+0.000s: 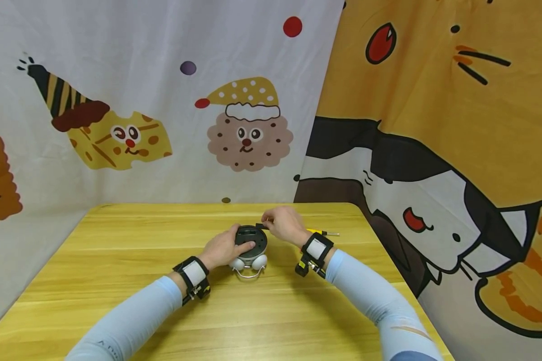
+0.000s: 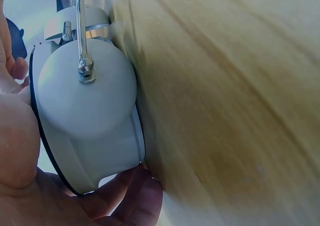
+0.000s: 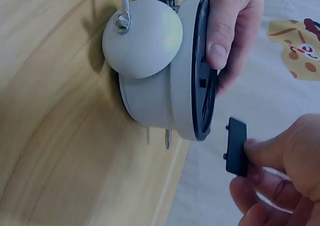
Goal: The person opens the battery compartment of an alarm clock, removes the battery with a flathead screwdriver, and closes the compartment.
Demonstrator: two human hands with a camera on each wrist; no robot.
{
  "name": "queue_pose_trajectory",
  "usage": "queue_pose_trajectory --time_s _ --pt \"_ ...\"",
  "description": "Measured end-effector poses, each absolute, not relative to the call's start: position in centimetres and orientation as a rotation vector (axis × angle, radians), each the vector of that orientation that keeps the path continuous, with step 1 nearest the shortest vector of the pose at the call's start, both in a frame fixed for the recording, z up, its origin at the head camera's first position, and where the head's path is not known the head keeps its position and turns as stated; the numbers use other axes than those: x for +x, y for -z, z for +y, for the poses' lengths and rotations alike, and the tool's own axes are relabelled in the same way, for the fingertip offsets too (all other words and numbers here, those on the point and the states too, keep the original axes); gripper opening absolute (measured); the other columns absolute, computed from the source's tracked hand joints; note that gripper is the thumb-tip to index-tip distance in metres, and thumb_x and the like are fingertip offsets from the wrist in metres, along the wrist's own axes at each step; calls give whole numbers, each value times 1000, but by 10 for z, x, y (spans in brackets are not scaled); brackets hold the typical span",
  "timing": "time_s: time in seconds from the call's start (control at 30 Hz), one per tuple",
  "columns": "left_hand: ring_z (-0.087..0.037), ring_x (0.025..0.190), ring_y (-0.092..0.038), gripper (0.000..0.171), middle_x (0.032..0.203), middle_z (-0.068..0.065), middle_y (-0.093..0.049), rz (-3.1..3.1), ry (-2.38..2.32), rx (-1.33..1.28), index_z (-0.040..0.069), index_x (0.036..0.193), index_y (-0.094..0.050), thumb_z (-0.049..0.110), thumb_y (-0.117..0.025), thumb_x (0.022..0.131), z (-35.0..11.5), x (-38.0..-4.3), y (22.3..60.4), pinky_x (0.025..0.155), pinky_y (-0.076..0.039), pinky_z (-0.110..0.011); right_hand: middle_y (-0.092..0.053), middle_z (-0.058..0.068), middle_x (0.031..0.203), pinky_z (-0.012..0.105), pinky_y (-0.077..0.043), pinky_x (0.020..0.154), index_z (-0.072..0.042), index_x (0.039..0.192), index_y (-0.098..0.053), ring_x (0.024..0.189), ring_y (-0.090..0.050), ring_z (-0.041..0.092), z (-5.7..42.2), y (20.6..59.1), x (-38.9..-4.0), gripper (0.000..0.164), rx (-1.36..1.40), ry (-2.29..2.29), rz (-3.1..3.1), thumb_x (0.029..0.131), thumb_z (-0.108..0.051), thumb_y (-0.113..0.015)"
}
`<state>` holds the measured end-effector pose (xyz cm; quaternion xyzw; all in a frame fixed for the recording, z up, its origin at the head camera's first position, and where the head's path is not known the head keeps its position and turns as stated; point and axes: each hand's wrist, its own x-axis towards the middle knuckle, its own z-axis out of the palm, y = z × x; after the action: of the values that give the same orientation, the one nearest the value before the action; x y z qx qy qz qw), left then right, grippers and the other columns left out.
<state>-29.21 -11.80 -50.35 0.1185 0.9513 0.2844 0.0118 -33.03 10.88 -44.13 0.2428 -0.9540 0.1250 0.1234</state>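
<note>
A white twin-bell alarm clock (image 1: 259,239) lies face down on the table, its black back upward and its bells and wire handle toward me. My left hand (image 1: 220,247) grips the clock from the left, thumb on the back and fingers around the side. An open battery slot (image 1: 249,231) shows near the far edge of the back. Just beyond the clock on the right, my right hand (image 1: 286,224) pinches a small black battery cover (image 3: 236,147) with two tabs. In the right wrist view the cover is apart from the clock.
A yellow-and-black screwdriver (image 1: 323,232) lies on the wooden table (image 1: 208,321), to the right of my right hand. Behind the table hangs a printed cloth (image 1: 140,50) with cartoon figures. One metal leg (image 3: 168,139) sticks out from the clock's side.
</note>
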Motion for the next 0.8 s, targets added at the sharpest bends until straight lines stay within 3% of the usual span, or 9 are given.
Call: queue_pose_trajectory --time_s 0.2,0.4,0.53,0.7,0.8 --pt "-46 137 -71 95 155 -31 -66 2971 -896 389 -4 168 -43 64 -67 107 -118 -292 504 110 -59 -61 -87 -2 103 26 -54 67 -21 108 -88 84 -74 13 101 444 -332 9 782 -421 -2767 106 -25 -81" --pt "-46 133 -73 99 153 -34 -66 2974 -877 356 -11 164 -42 66 -67 107 -119 -291 502 107 -60 -60 -87 0 105 33 -61 80 -15 112 -88 94 -77 17 93 444 -333 12 838 -511 -2788 107 -22 -79" --pt "-44 128 -75 98 149 -35 -68 2975 -873 341 -12 161 -45 66 -67 106 -119 -291 502 104 -62 -59 -87 1 103 34 -63 82 -16 110 -88 95 -77 18 87 448 -335 10 852 -563 -2793 107 -20 -80" --pt "-40 115 -77 102 138 -34 -72 2959 -916 355 -12 155 -50 73 -69 102 -121 -295 506 95 -63 -56 -87 -1 104 33 -62 84 -19 108 -88 97 -77 16 81 455 -337 8 835 -587 -2805 106 -21 -81" --pt "-38 106 -78 107 130 -32 -75 2980 -909 381 -12 151 -52 82 -61 101 -124 -305 521 86 -63 -53 -88 0 107 34 -63 86 -19 110 -88 99 -78 16 78 458 -338 9 830 -591 -2812 106 -21 -80"
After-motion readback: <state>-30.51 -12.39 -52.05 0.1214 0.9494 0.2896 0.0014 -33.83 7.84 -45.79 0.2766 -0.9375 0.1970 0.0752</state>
